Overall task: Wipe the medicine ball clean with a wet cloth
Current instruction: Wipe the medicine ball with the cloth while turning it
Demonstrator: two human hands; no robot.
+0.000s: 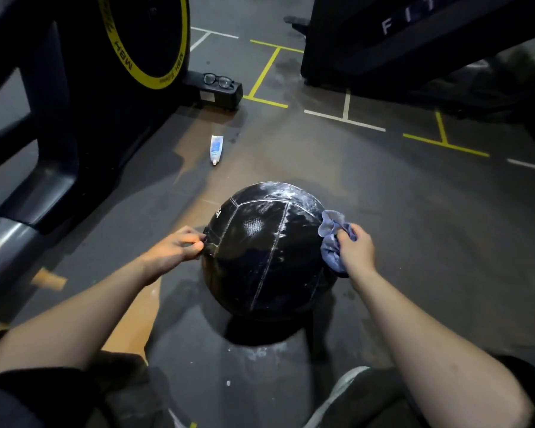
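Head view: "MBH" on yellow-rimmed wheel (142,41), "FIT" on black machine (414,35)

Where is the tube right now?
In the head view the tube lies on the floor beyond the ball, left of centre, just in front of the bike base holding the glasses.

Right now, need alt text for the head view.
A person's right hand presses a blue cloth against a black medicine ball on a gym floor, while the left hand pinches its other side. A small tube lies beyond.
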